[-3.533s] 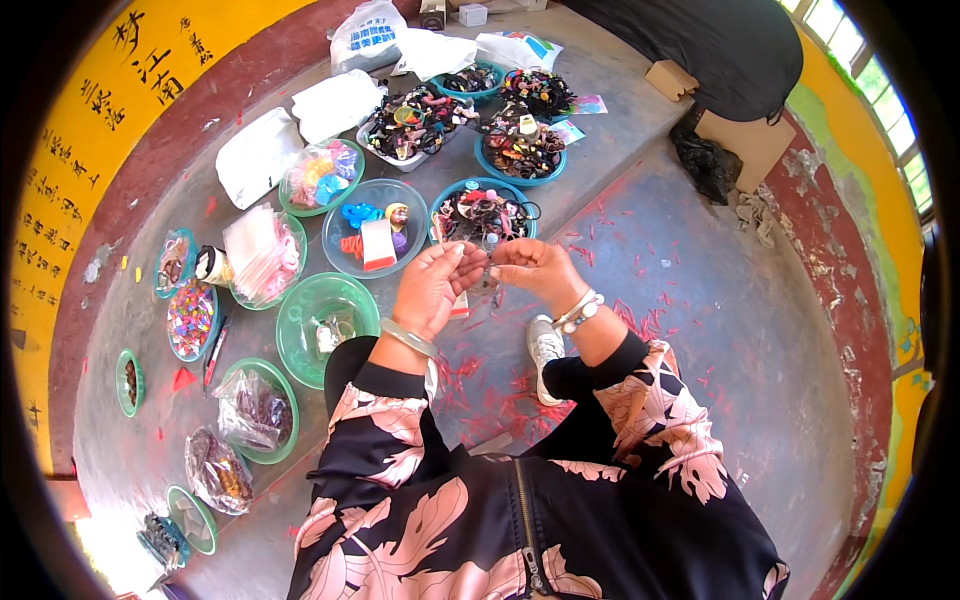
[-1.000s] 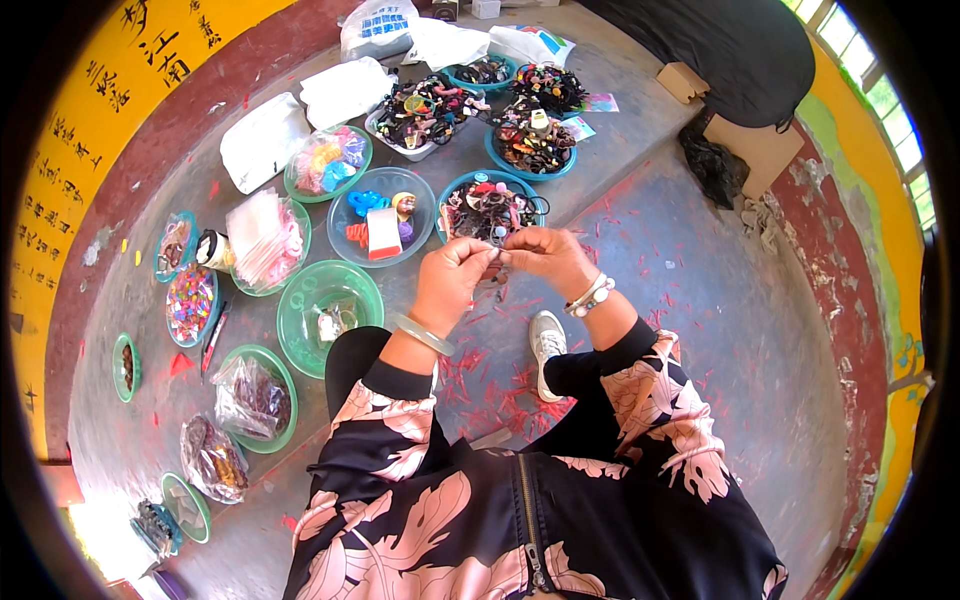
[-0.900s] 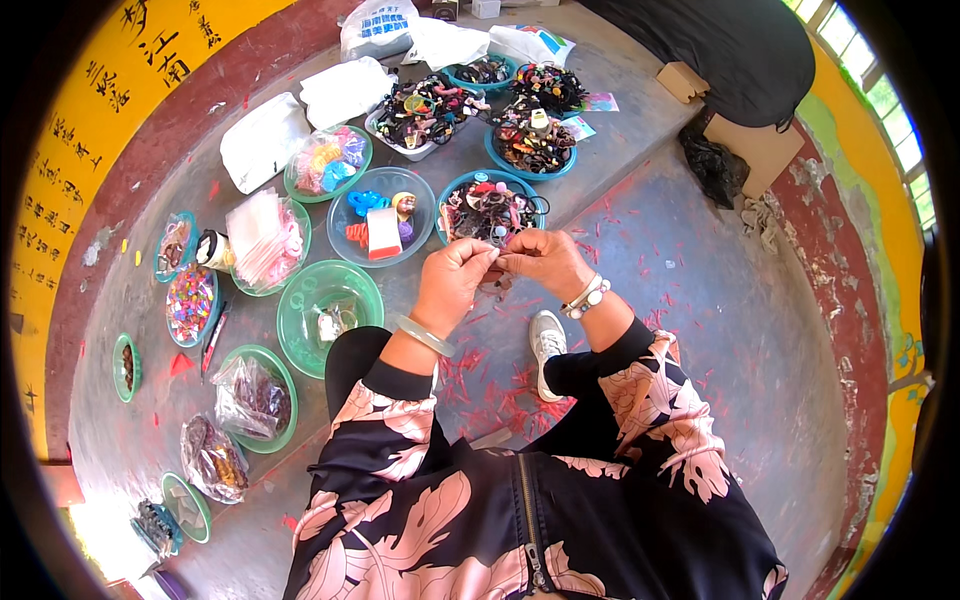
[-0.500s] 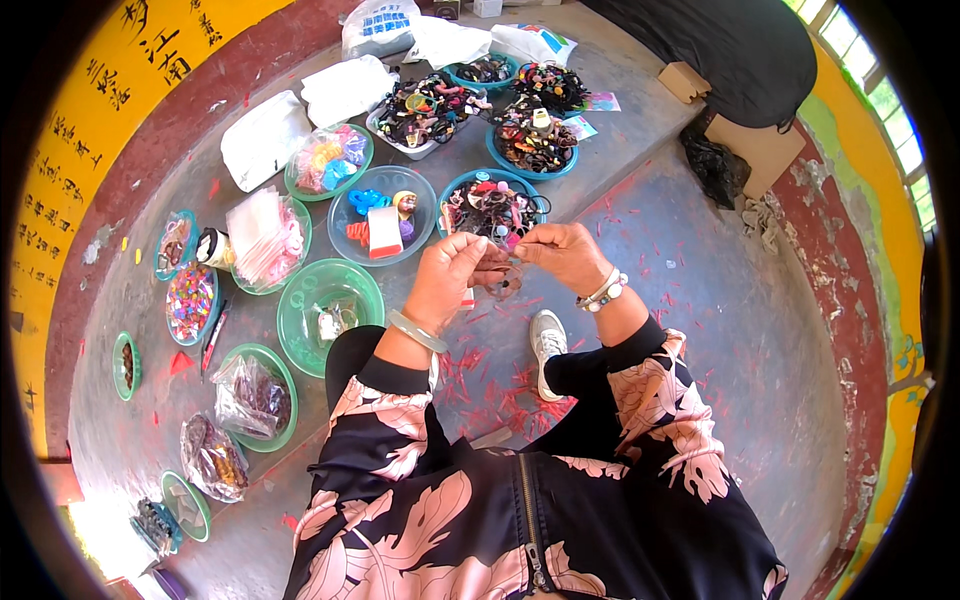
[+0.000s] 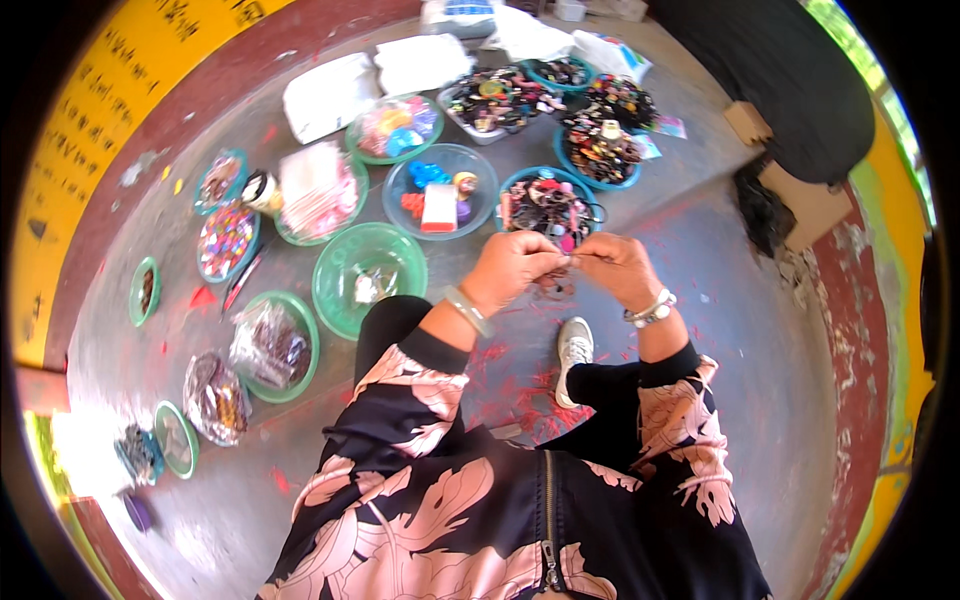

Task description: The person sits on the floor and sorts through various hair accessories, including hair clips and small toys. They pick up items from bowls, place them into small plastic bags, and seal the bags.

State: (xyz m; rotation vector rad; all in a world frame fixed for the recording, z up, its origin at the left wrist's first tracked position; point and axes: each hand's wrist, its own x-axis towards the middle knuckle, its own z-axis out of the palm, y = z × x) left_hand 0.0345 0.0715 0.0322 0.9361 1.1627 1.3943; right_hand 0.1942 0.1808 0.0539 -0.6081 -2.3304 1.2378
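Two sets of fingertips meet, thumb and forefinger of the left hand point(image 5: 513, 268) pinched closed against those of the right hand point(image 5: 618, 270), gripping a small item point(image 5: 568, 258) mostly hidden between them. A thin brownish strand point(image 5: 554, 287) hangs just below; its shape is too blurred to tell. A pale bangle point(image 5: 467, 311) circles the left wrist, a beaded bracelet point(image 5: 651, 309) the right. Just beyond the fingers, partly covered by them in view, sits a blue bowl point(image 5: 513, 181) heaped with dark, tangled pieces. Left of it stands a clear bowl point(image 5: 482, 195) holding a red-and-white box point(image 5: 439, 209). Nearer the left knee, a green basin point(image 5: 340, 265) contains a transparent packet point(image 5: 374, 285). Red scraps point(image 5: 545, 425) lie about a light shoe point(image 5: 574, 352) on the grey floor point(image 5: 760, 380).
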